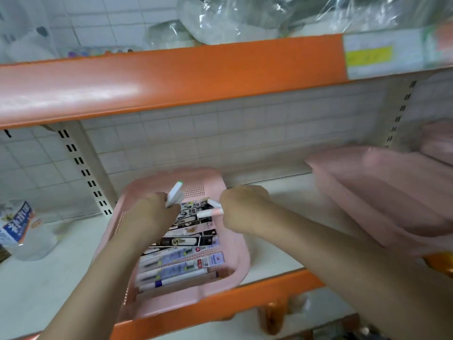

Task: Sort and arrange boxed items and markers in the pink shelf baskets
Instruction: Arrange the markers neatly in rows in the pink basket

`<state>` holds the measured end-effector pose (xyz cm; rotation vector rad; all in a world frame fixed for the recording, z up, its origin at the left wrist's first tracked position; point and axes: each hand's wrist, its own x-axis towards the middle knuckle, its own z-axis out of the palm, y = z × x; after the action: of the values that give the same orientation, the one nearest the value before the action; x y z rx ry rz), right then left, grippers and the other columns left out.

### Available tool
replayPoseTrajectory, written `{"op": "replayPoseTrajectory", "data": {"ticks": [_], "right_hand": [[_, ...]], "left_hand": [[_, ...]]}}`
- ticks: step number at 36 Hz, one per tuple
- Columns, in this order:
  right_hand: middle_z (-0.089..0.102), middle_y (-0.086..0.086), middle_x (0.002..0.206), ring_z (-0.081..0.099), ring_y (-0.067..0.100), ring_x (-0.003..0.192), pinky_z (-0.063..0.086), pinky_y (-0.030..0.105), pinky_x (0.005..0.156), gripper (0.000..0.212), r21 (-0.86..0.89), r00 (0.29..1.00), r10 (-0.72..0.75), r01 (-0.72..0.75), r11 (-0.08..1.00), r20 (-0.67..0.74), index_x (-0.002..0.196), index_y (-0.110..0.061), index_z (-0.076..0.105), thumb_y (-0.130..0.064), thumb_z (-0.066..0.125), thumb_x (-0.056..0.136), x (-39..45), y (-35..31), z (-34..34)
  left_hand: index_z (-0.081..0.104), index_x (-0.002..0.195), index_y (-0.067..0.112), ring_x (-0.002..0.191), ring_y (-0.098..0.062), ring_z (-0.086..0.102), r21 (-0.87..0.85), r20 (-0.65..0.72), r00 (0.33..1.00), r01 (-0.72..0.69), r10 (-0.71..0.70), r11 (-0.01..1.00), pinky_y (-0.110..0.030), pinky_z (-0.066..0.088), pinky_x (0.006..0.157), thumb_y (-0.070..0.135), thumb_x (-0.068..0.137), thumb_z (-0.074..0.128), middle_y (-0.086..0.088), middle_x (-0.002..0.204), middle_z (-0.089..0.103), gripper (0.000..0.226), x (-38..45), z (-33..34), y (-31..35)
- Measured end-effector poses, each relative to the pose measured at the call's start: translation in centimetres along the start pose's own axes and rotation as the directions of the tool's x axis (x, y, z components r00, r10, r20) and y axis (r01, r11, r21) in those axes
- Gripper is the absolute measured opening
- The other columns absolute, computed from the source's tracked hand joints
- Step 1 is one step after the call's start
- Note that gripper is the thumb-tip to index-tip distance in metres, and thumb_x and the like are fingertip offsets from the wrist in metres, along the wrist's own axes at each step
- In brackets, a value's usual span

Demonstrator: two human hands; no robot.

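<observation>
A pink basket (235, 263) sits on the white shelf (49, 278), its near side at the shelf's orange front edge. Boxed pens (181, 261) lie packed flat across the basket floor.

The left hand (149, 214) hangs over the basket's far left part, fingers curled around a white marker (175, 193) that sticks up and away from the fist, its green tip toward the back wall. The right hand (241, 207) is over the far right part, just beside the left, clamped on a second white marker (210, 212) that points left toward the other hand and lies just above the boxes.

A stack of pink baskets (382, 192), blurred, fills the shelf's right end. A plastic bag (22, 229) with a blue label lies near the left end.
</observation>
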<state>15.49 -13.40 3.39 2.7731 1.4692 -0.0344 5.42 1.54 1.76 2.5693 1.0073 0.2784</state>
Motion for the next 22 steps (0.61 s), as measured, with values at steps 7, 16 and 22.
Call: {"op": "replayPoseTrajectory", "data": {"ticks": [7, 16, 22], "right_hand": [[0.054, 0.001, 0.091, 0.05, 0.024, 0.084, 0.028, 0.027, 0.061, 0.009, 0.091, 0.993, 0.037, -0.027, 0.995, -0.114, 0.094, -0.023, 0.056, -0.015, 0.053, 0.09, -4.6, 6.0, -0.9], [0.049, -0.002, 0.079, 0.042, 0.024, 0.072, 0.023, 0.034, 0.057, 0.025, 0.145, 0.965, 0.01, 0.03, 0.989, -0.263, 0.096, -0.017, 0.055, -0.038, 0.043, 0.1, -11.5, 17.2, -0.4], [0.065, 0.006, 0.097, 0.054, 0.029, 0.084, 0.027, 0.032, 0.062, 0.027, 0.236, 0.94, 0.094, -0.014, 0.972, -0.329, 0.113, -0.02, 0.056, -0.039, 0.043, 0.1, -15.6, 23.8, -0.3]], "left_hand": [[0.056, 0.079, 0.012, 0.045, -0.023, 0.055, -0.003, -0.029, 0.999, -0.043, 0.043, 0.999, -0.025, 0.04, 0.048, 0.035, 0.093, 0.051, -0.007, 0.061, 0.059, 0.027, -2.7, 0.7, 6.8], [0.057, 0.085, 0.003, 0.038, -0.025, 0.048, -0.212, -0.01, 0.996, -0.091, 0.091, 0.973, -0.025, 0.038, 0.042, 0.025, 0.091, 0.058, -0.014, 0.061, 0.057, 0.022, -5.4, 5.0, 17.5], [0.057, 0.085, 0.007, 0.037, -0.019, 0.046, -0.264, 0.033, 0.989, -0.129, 0.142, 0.956, -0.021, 0.036, 0.041, 0.027, 0.093, 0.055, -0.008, 0.06, 0.056, 0.021, -7.0, 8.1, 25.4]]}}
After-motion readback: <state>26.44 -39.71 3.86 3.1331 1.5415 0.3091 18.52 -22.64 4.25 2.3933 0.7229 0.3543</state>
